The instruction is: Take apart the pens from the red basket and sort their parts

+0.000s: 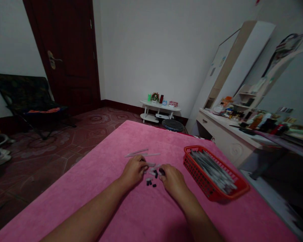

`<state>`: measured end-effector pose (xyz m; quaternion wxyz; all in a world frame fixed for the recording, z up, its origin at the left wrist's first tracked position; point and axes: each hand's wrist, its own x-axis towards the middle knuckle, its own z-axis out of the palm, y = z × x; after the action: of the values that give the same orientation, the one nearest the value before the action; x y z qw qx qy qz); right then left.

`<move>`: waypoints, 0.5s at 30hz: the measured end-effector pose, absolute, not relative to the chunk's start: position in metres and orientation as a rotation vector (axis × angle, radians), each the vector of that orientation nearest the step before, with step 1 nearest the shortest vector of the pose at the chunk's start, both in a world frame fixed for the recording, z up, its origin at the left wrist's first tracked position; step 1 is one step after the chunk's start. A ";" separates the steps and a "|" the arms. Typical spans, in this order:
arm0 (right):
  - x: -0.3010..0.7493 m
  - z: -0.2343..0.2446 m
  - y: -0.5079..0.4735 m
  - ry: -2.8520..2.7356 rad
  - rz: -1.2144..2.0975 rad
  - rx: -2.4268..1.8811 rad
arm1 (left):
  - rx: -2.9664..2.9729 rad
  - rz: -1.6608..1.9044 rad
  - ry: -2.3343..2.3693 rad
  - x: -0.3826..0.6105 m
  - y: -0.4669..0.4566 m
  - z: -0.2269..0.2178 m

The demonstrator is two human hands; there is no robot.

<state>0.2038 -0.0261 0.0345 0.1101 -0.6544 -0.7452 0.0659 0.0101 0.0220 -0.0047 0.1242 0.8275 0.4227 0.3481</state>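
Observation:
My left hand and my right hand rest on a pink cloth, close together. Between them lie small pale tubes and several little black caps. The left hand's fingers are curled round one pale tube. The right hand's fingers are pinched on a small dark piece. Three pale pen barrels lie just beyond the hands. A red plastic basket full of grey pens stands to the right of my right hand.
A dressing table with bottles stands at the right beside the pink surface. A low white table and a round black stool are by the far wall. A dark door and folding chair are left.

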 end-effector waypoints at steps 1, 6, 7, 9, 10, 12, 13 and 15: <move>0.203 0.034 -0.026 -2.194 0.190 -1.920 | 2.411 1.013 1.235 0.010 0.022 -0.005; 0.201 0.035 -0.027 -2.196 0.173 -1.918 | 2.387 0.990 1.240 0.009 0.023 -0.005; 0.201 0.035 -0.027 -2.196 0.172 -1.920 | 2.379 0.985 1.237 0.009 0.023 -0.004; 0.201 0.035 -0.027 -2.196 0.169 -1.927 | 2.354 0.981 1.237 0.008 0.023 -0.004; 0.201 0.035 -0.028 -2.198 0.167 -1.928 | 2.338 0.979 1.245 0.007 0.023 -0.004; 0.201 0.036 -0.029 -2.207 0.167 -1.923 | 2.307 0.972 1.267 0.007 0.023 -0.003; 0.201 0.037 -0.029 -2.210 0.165 -1.915 | 2.298 0.968 1.276 0.007 0.024 -0.003; 0.201 0.038 -0.031 -2.208 0.170 -1.904 | 2.292 0.960 1.288 0.007 0.023 -0.001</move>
<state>0.2011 -0.0306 0.0375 0.1102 -0.6479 -0.7515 0.0579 0.0067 0.0233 -0.0015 0.1704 0.8070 0.4534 0.3378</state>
